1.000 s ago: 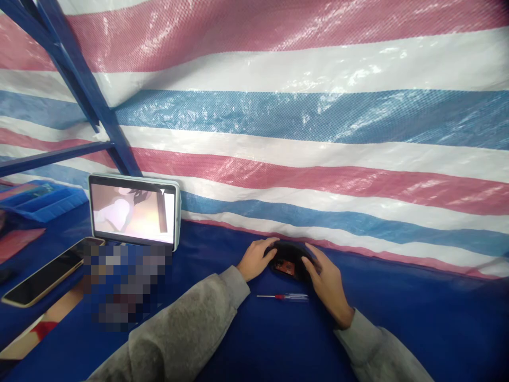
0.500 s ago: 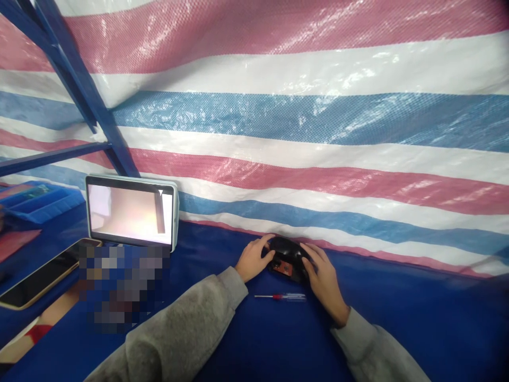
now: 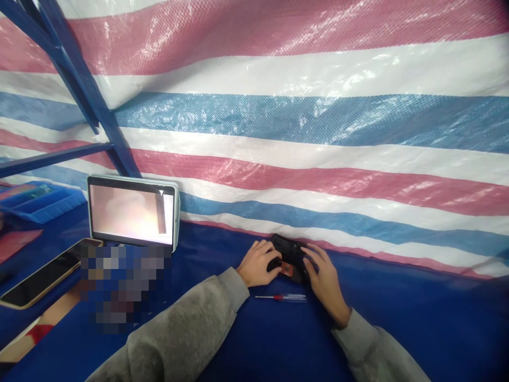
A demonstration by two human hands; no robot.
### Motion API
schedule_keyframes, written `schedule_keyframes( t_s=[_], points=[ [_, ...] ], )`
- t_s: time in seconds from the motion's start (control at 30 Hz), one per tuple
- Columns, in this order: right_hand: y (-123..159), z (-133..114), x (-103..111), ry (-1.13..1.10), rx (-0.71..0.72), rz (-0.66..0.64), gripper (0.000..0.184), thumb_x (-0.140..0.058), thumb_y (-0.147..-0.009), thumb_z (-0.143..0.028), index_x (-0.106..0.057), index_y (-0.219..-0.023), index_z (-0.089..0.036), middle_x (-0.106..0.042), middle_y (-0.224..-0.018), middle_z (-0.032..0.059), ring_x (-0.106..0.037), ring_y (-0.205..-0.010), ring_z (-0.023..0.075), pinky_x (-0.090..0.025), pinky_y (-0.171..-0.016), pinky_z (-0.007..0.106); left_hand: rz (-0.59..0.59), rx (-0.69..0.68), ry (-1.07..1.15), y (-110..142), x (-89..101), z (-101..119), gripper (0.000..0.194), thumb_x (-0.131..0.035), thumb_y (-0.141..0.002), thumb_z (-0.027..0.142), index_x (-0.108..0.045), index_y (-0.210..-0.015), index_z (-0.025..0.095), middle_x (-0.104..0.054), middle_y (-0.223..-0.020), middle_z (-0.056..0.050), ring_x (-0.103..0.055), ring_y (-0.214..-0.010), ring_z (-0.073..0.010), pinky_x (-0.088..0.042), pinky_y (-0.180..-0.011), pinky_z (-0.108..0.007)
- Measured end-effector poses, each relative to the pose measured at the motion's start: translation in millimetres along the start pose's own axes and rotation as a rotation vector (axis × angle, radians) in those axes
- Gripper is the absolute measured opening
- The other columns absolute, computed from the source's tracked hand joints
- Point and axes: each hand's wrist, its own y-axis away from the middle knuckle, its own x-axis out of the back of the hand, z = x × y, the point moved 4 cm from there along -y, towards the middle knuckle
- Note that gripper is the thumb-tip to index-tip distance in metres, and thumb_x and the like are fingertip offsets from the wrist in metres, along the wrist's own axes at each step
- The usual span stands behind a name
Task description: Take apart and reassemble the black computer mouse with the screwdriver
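Observation:
A black plastic housing (image 3: pixel 287 244), shaped like a game controller, rests on the blue tabletop with a reddish-brown circuit board (image 3: pixel 287 269) showing in its near side. My left hand (image 3: pixel 261 263) grips the left end, its thumb and fingers curled round a dark part there. At the right end, my right hand (image 3: pixel 320 265) holds the housing between thumb and fingers. Just in front of it lies a small screwdriver (image 3: pixel 280 298) with a clear and red handle, its shaft pointing left. Neither hand touches the screwdriver.
To the left, a tablet (image 3: pixel 133 213) stands upright with a lit screen. A phone (image 3: pixel 50 273) lies near it, by a blurred-out patch and part of another person's arm (image 3: pixel 59 313). Farther left is a blue compartment tray (image 3: pixel 43 201). Striped sheeting (image 3: pixel 318 180) hangs behind the table.
My left hand has shifted right and curled further over the housing's left end. The housing's upper side now looks less glossy and more of its shape shows. My right hand has barely moved.

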Motion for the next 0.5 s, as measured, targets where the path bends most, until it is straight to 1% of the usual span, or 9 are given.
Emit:
schedule_keyframes(
  t_s=[0.07,0.13,0.2,0.23,0.3,0.33,0.4,0.43,0.5],
  points=[
    [0,-7,7,-0.014,0.007,0.044,0.031,-0.044,-0.094,-0.034,-0.067,-0.11,-0.022,-0.06,-0.123,0.01,-0.056,-0.114,0.024,-0.045,-0.1,0.046,-0.005,0.02,-0.006,0,-0.4,-2,0.022,-0.067,-0.081,0.033,-0.066,-0.099,0.02,-0.058,-0.099,-0.006,-0.053,-0.091,-0.0223,-0.04,-0.081,-0.035],
    [1,-17,16,-0.038,0.024,0.129,0.027,-0.044,-0.094,-0.032,-0.068,-0.105,-0.022,-0.062,-0.116,0.0092,-0.058,-0.11,0.023,-0.045,-0.1,0.045,0.007,0.016,0.007,0,0.7,-2,0.02,-0.066,-0.082,0.033,-0.066,-0.098,0.02,-0.058,-0.098,-0.006,-0.054,-0.091,-0.0222,-0.042,-0.082,-0.036],
    [3,-28,25,-0.062,0.064,0.222,0.025,-0.045,-0.094,-0.028,-0.068,-0.102,-0.022,-0.062,-0.111,0.009,-0.058,-0.107,0.0226,-0.046,-0.098,0.044,0.061,-0.004,0.038,1,3.9,0,0.021,-0.064,-0.085,0.032,-0.065,-0.101,0.02,-0.059,-0.101,-0.007,-0.055,-0.095,-0.0226,-0.043,-0.085,-0.036],
    [5,-34,26,-0.074,0.087,0.233,0.024,-0.046,-0.094,-0.027,-0.067,-0.103,-0.022,-0.062,-0.11,0.0091,-0.058,-0.107,0.0226,-0.046,-0.098,0.044,0.103,-0.017,0.055,1,6.0,2,0.022,-0.061,-0.087,0.032,-0.064,-0.105,0.02,-0.059,-0.105,-0.008,-0.055,-0.099,-0.023,-0.043,-0.088,-0.037],
    [7,-43,24,-0.085,0.136,0.18,0.026,-0.049,-0.092,-0.027,-0.063,-0.114,-0.022,-0.06,-0.115,0.0103,-0.057,-0.11,0.0237,-0.046,-0.099,0.045,0.184,-0.04,0.083,1,9.6,5,0.025,-0.055,-0.093,0.033,-0.061,-0.113,0.02,-0.058,-0.116,-0.01,-0.054,-0.109,-0.0235,-0.043,-0.094,-0.038],
    [8,-45,20,-0.084,0.15,0.134,0.031,-0.052,-0.091,-0.028,-0.06,-0.121,-0.022,-0.059,-0.12,0.0113,-0.056,-0.113,0.0246,-0.046,-0.1,0.046,0.207,-0.055,0.089,1,10.3,6,0.027,-0.052,-0.095,0.034,-0.059,-0.118,0.02,-0.057,-0.121,-0.01,-0.054,-0.113,-0.0233,-0.043,-0.097,-0.038],
    [10,-46,12,-0.073,0.151,0.061,0.043,-0.055,-0.09,-0.032,-0.053,-0.131,-0.021,-0.056,-0.126,0.0129,-0.054,-0.117,0.0261,-0.047,-0.1,0.046,0.213,-0.093,0.091,1,9.5,8,0.03,-0.047,-0.098,0.035,-0.055,-0.123,0.02,-0.058,-0.124,-0.01,-0.054,-0.116,-0.0221,-0.043,-0.098,-0.037],
    [11,-44,8,-0.068,0.139,0.037,0.046,-0.055,-0.09,-0.034,-0.051,-0.134,-0.021,-0.056,-0.127,0.0131,-0.054,-0.118,0.0265,-0.047,-0.099,0.046,0.207,-0.11,0.091,1,8.5,9,0.03,-0.046,-0.099,0.035,-0.054,-0.125,0.021,-0.059,-0.123,-0.01,-0.055,-0.115,-0.0213,-0.044,-0.098,-0.037],
    [12,-40,3,-0.064,0.111,0.005,0.045,-0.054,-0.091,-0.036,-0.052,-0.133,-0.022,-0.059,-0.124,0.0127,-0.056,-0.116,0.0264,-0.048,-0.098,0.046,0.209,-0.126,0.098,0,7.4,10,0.031,-0.044,-0.1,0.036,-0.054,-0.125,0.021,-0.062,-0.12,-0.009,-0.058,-0.112,-0.0203,-0.045,-0.096,-0.036]
  ],
)
